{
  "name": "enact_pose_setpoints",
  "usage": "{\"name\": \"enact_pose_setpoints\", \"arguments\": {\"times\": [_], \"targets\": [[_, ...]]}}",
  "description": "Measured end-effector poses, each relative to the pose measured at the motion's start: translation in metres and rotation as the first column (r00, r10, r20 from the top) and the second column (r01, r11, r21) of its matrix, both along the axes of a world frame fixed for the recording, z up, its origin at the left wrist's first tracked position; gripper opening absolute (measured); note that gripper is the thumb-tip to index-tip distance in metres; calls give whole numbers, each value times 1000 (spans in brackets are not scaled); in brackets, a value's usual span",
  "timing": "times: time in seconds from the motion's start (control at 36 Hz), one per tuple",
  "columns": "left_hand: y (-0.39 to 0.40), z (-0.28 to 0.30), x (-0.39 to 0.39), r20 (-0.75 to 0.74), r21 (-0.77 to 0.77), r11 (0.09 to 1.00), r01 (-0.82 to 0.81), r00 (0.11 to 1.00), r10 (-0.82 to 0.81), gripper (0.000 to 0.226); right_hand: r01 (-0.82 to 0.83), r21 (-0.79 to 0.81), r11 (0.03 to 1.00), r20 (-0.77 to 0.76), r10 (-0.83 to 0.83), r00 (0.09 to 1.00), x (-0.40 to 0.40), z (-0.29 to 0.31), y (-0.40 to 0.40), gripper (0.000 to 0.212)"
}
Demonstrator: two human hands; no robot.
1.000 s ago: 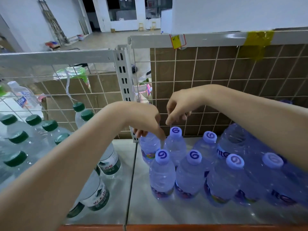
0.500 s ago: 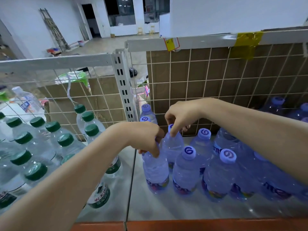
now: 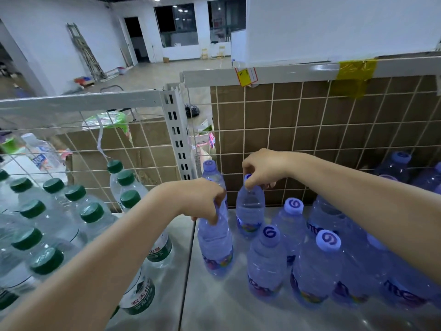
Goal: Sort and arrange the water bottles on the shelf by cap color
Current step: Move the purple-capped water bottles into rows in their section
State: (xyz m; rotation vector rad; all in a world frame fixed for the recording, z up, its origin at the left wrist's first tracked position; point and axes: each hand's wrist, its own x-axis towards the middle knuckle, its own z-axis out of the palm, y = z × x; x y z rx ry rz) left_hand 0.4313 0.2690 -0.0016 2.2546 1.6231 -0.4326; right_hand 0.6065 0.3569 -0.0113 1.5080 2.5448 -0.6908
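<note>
left hand (image 3: pixel 202 201) pinches neck of purple-cap bottle (image 3: pixel 216 244) just right of shelf seam (image 3: pixel 188 259); right hand (image 3: pixel 262 169) pinches cap of next bottle (image 3: pixel 250 211) beyond | risk: top-held bottles could swing, toppling packed purple-cap neighbours (image 3: pixel 267 261); green-cap bottles (image 3: pixel 90 213) left of seam

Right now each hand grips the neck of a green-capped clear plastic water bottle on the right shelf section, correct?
Not quite: the head view shows purple caps, not green. The left hand grips one purple-capped bluish plastic bottle, the right hand another. The green-capped clear bottles stand on the left section.
</note>
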Motion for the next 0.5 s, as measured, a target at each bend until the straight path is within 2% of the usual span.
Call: {"name": "enact_pose_setpoints", "arguments": {"times": [0.25, 0.5], "targets": [[2, 0, 7, -57, -53, 998, -16, 998, 13, 34, 86, 60, 995, -59, -82, 995, -9, -4, 16, 22], [6, 3, 3, -52, -87, 996, -12, 999, 8, 27, 129, 75, 989, -133, -118, 984, -19, -14, 29, 23]]}}
